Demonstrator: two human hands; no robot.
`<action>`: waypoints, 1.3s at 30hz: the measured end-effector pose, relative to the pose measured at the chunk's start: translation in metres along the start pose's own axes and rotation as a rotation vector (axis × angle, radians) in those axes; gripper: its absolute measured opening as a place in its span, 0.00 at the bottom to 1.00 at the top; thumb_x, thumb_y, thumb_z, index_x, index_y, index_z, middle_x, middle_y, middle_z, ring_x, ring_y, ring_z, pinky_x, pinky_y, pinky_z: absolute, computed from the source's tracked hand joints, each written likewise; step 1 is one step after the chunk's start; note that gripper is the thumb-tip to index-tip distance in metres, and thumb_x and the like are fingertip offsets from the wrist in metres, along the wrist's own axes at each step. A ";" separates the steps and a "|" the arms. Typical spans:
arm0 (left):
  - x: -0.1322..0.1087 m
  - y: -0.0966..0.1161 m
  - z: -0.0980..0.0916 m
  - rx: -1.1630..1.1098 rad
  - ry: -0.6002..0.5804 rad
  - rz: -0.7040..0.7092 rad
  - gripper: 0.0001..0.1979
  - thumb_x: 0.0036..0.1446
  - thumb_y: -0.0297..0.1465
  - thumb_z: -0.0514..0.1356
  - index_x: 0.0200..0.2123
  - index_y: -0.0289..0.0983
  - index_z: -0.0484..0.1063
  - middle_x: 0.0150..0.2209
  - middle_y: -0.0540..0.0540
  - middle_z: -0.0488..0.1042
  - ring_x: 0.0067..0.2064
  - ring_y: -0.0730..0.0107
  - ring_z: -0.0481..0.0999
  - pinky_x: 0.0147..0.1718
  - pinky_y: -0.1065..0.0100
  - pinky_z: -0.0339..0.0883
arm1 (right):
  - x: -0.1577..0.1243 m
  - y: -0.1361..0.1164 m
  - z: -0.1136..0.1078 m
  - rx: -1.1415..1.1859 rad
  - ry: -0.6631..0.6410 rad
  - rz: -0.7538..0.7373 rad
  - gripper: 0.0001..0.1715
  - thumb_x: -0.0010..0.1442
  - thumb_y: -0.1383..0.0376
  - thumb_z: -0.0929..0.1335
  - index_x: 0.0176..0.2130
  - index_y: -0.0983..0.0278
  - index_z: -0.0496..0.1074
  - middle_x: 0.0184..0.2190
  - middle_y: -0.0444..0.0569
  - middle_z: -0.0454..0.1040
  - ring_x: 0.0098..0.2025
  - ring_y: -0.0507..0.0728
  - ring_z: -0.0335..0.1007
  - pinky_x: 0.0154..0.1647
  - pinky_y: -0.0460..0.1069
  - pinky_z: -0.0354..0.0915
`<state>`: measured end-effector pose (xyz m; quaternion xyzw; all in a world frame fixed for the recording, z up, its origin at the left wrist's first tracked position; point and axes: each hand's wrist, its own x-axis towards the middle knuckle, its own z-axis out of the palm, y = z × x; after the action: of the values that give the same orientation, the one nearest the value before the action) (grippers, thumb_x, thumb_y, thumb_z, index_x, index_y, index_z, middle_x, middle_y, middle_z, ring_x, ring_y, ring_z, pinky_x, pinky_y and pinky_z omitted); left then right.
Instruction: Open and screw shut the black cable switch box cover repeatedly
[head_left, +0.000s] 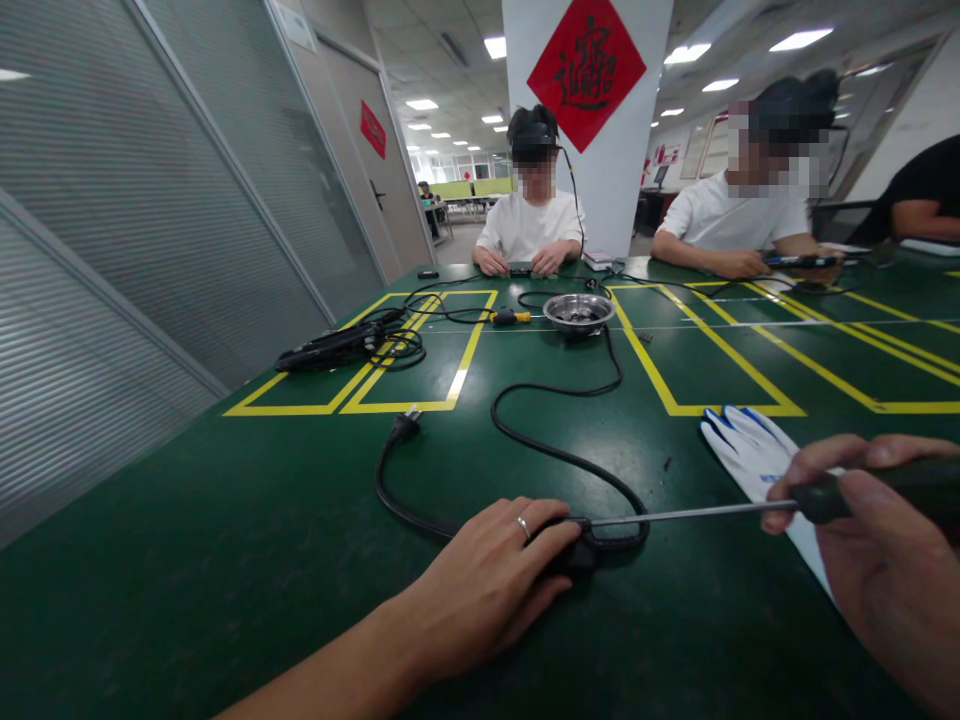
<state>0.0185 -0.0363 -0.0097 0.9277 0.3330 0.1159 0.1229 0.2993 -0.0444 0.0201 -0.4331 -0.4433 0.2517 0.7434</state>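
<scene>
My left hand (495, 570), with a ring on one finger, is closed over a black power adapter (577, 560) and presses it against the green table. Most of the adapter is hidden under the fingers. My right hand (877, 540) grips a dark-handled screwdriver (690, 513) at the right. Its long metal shaft runs left, and the tip meets the adapter beside my left fingertips. One black cord leads from under my left hand to a two-pin plug (407, 425); another cord (555, 455) curves away toward the far side.
A white glove with blue trim (750, 445) lies partly behind my right hand. Beyond are a metal bowl (579, 312) with small dark parts, a yellow-and-black screwdriver (510, 317) and bundled black cables (345, 340). Yellow tape (660, 380) marks the table (262, 540). Two co-workers sit across.
</scene>
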 end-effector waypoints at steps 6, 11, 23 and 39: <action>0.000 -0.001 0.001 -0.041 0.011 -0.010 0.20 0.64 0.30 0.55 0.58 0.39 0.56 0.57 0.41 0.64 0.52 0.57 0.67 0.51 0.53 0.64 | 0.001 0.002 -0.004 -0.020 -0.016 -0.020 0.12 0.49 0.69 0.71 0.34 0.58 0.67 0.28 0.47 0.72 0.28 0.59 0.70 0.21 0.56 0.71; 0.002 0.001 -0.002 -0.006 -0.033 -0.015 0.18 0.64 0.31 0.54 0.56 0.40 0.59 0.57 0.43 0.64 0.51 0.57 0.67 0.50 0.53 0.65 | -0.002 0.001 -0.006 -0.041 -0.029 -0.009 0.14 0.49 0.68 0.71 0.36 0.58 0.67 0.30 0.47 0.72 0.29 0.60 0.70 0.22 0.56 0.72; 0.003 0.000 -0.003 0.051 -0.059 -0.009 0.19 0.65 0.30 0.53 0.58 0.43 0.59 0.59 0.43 0.61 0.52 0.56 0.67 0.49 0.53 0.65 | -0.005 -0.004 -0.004 -0.009 -0.034 -0.013 0.14 0.48 0.69 0.71 0.36 0.58 0.67 0.31 0.48 0.71 0.31 0.61 0.70 0.21 0.57 0.72; 0.002 0.003 0.000 0.001 -0.031 -0.021 0.23 0.64 0.29 0.53 0.61 0.40 0.54 0.58 0.41 0.62 0.51 0.57 0.66 0.50 0.53 0.64 | -0.011 -0.002 -0.005 0.003 -0.054 0.014 0.14 0.50 0.69 0.71 0.38 0.58 0.68 0.32 0.48 0.72 0.31 0.59 0.70 0.21 0.55 0.73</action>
<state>0.0222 -0.0370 -0.0087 0.9260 0.3407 0.0998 0.1286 0.2980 -0.0557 0.0162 -0.4283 -0.4598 0.2690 0.7300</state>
